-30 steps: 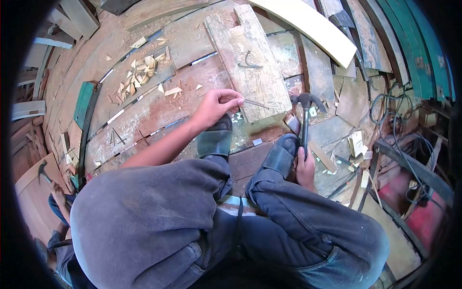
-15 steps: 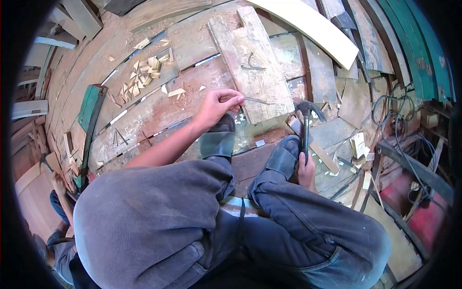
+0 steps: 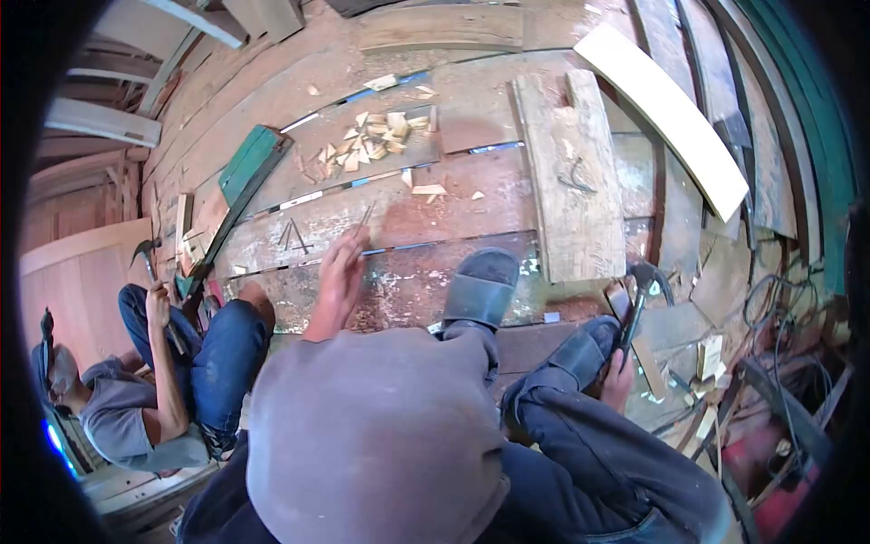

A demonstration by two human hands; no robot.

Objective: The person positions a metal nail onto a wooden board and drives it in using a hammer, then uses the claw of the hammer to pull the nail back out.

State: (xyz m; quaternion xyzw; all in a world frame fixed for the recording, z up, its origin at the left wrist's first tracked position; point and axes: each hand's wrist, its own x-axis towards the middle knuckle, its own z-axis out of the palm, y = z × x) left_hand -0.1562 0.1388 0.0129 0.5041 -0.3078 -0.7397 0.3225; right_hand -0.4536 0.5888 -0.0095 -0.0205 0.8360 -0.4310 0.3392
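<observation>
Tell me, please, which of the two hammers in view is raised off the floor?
The co-worker's hammer at the left, lifted head-up; the hammer in the wearer's right hand points down by the sandal.

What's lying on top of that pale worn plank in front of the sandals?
On the pale worn plank lies a small bent dark metal piece, probably nails. Its near end touches the grey sandal. What lies underneath is hidden.

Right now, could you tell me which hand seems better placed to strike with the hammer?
Probably the right hand: it already grips the hammer. The left hand holds a nail over the planks.
</observation>
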